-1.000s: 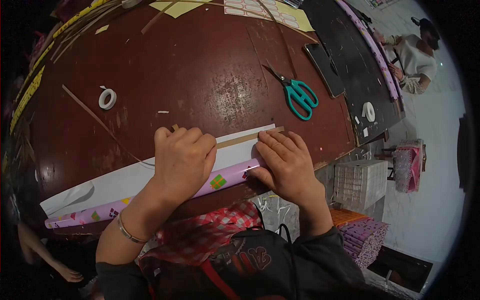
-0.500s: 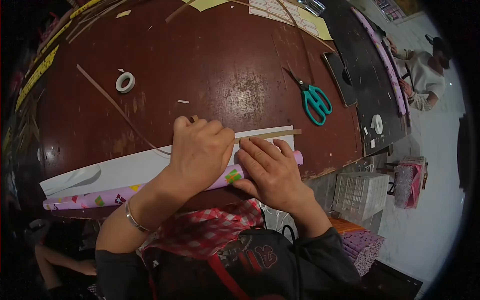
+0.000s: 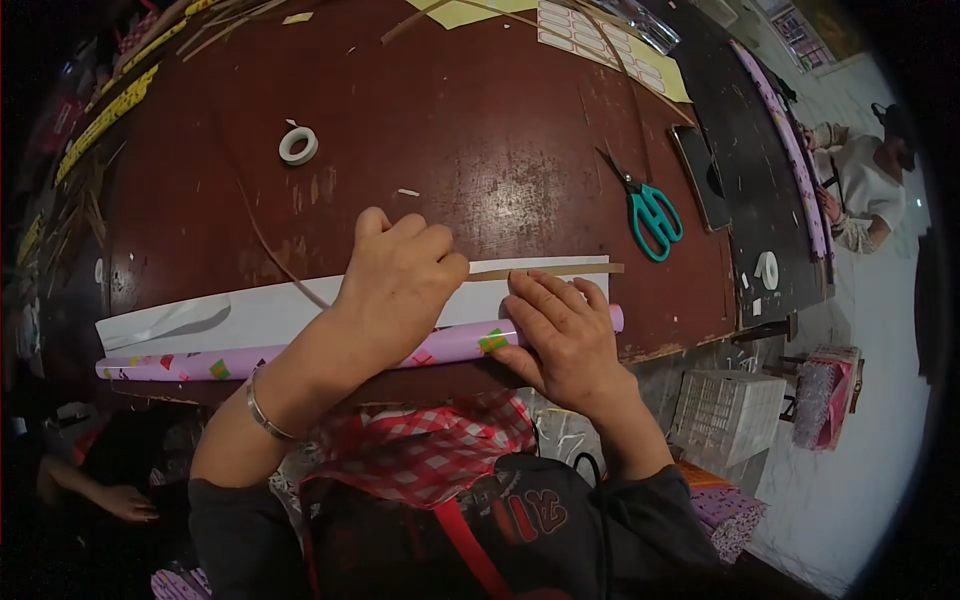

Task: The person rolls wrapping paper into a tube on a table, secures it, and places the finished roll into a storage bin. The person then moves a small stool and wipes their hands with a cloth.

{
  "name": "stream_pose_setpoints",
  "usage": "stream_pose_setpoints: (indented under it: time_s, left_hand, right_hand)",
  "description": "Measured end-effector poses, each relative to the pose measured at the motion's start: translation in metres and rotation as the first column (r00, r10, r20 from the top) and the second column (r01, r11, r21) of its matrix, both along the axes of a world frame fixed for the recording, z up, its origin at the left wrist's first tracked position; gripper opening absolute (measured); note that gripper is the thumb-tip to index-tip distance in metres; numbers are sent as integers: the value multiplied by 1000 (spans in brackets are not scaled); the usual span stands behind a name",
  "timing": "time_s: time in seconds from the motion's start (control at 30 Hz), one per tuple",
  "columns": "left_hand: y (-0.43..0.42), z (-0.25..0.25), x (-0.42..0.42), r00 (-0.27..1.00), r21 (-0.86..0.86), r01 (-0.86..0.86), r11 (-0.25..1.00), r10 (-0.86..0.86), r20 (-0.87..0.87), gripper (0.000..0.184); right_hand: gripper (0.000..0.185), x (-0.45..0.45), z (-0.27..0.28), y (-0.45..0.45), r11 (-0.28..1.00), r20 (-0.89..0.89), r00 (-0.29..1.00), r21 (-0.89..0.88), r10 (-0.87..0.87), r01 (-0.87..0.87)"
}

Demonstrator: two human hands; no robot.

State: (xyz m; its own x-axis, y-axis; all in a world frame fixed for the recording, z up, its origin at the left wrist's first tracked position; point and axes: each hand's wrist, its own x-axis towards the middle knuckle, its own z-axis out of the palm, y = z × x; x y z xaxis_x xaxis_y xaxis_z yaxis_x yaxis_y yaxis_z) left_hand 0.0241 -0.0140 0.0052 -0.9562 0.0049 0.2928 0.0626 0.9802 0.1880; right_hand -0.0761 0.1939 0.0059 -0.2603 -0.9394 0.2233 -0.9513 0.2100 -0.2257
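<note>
My left hand (image 3: 400, 270) is closed in a fist over the paper's far edge, gripping a thin brown strip (image 3: 490, 275). On both sides of the fist the strip shows, its loose left part (image 3: 262, 235) curving away over the table. The fingers of my right hand (image 3: 562, 330) lie flat on the strip and the white sheet (image 3: 270, 303), with the thumb resting on the rolled part. That roll (image 3: 450, 345) is pink wrapping paper with a coloured gift pattern, lying along the near table edge. My left fingertips are hidden.
On the dark red table (image 3: 430, 120) lie a white tape roll (image 3: 298, 146), teal-handled scissors (image 3: 652, 220) and a phone (image 3: 700, 175). Label sheets (image 3: 600, 45) are at the back. A co-worker (image 3: 860, 180) handles a long pink roll (image 3: 785, 140) on the right. A crate (image 3: 730, 410) stands below.
The view has shifted, so the table things appear farther right. My left fist has moved left along the strip relative to the paper. My right hand stays on the paper's right end.
</note>
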Motion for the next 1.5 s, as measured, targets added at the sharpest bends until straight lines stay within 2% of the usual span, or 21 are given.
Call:
stream_pose_setpoints:
  time_s: [0.1, 0.17, 0.2, 0.27, 0.3, 0.37, 0.43, 0.5, 0.57, 0.63, 0.67, 0.8, 0.87, 1.03, 1.1, 1.23, 1.3, 1.33, 1.4, 1.5]
  left_hand:
    - [-7, 8, 4, 1000, -25, 15, 1000, -15, 0, 7]
    - [-11, 11, 4, 992, 32, 79, 996, -75, -100, 6]
    - [-13, 14, 7, 993, 31, 72, 997, -68, -96, 6]
    - [-18, 26, 14, 997, 98, 39, 994, -45, 61, 6]
    - [-23, 32, 18, 997, 98, 32, 995, -39, 64, 6]
    - [-35, 42, 29, 985, 168, -63, 984, 35, 168, 8]
    - [-52, 51, 43, 981, 176, -77, 981, 43, 188, 8]
    - [-67, 64, 59, 955, 292, -174, 940, 88, 284, 11]
    - [-84, 69, 76, 950, 350, -169, 921, 57, 307, 17]
    - [-86, 80, 95, 860, 443, -446, 777, 236, 452, 20]
    - [-91, 75, 104, 879, 501, -425, 754, 213, 426, 21]
    - [-85, 61, 120, 847, 534, -500, 682, 257, 465, 19]
    - [-83, 46, 126, 912, 620, -406, 671, 254, 323, 18]
    - [-93, 55, 129, 923, 566, -380, 732, 254, 290, 15]
    - [-95, 59, 132, 946, 536, -318, 782, 228, 229, 15]
    - [-93, 69, 138, 911, 443, -390, 807, 269, 311, 12]
    - [-93, 70, 141, 902, 178, -355, 918, 285, 325, 13]
    - [-92, 69, 143, 900, 177, -359, 916, 291, 324, 13]
    - [-89, 67, 146, 916, 70, -354, 932, 331, 227, 14]
    - [-83, 76, 147, 897, -22, -360, 933, 352, 269, 15]
  right_hand:
    - [45, 0, -1, 0, 1000, 0, 1000, -18, 3, -3]
    - [45, -1, -2, -1, 999, -2, 1000, -43, 17, -17]
    - [45, 0, -2, -1, 999, -4, 1000, -41, 13, -13]
    - [45, 0, -2, -1, 999, -4, 1000, -39, 17, -17]
    - [45, 0, -2, -1, 999, -1, 1000, -43, 15, -15]
    - [45, 0, -2, -1, 999, 7, 1000, -48, 20, -20]
    - [46, -1, -2, -1, 999, 17, 1000, -39, 21, -20]
    - [46, -2, -2, -1, 999, 21, 999, -39, 26, -25]
    - [46, -2, -1, 0, 999, 27, 999, -39, 31, -30]
    - [45, -2, -1, 0, 1000, 13, 1000, -12, 16, -16]
    - [45, -2, 0, 0, 1000, 16, 1000, -12, 22, -22]
    - [44, -1, 0, 0, 1000, 22, 1000, -18, 14, -14]
    - [43, -2, 0, 1, 1000, 18, 1000, -22, 18, -17]
    - [41, -3, 0, 0, 1000, 9, 1000, -5, 16, -16]
    - [46, -3, 0, 1, 1000, 19, 1000, 4, 23, -23]
    - [45, -2, 1, 0, 1000, -3, 1000, 22, 19, -19]
    - [45, -3, 0, 0, 999, -4, 1000, 24, 22, -22]
    - [45, -2, -1, 1, 1000, -9, 1000, 23, 20, -19]
    - [44, -2, 0, 0, 1000, -13, 1000, 19, 21, -21]
    - [44, -2, 1, 0, 999, -6, 1000, 30, 14, -13]
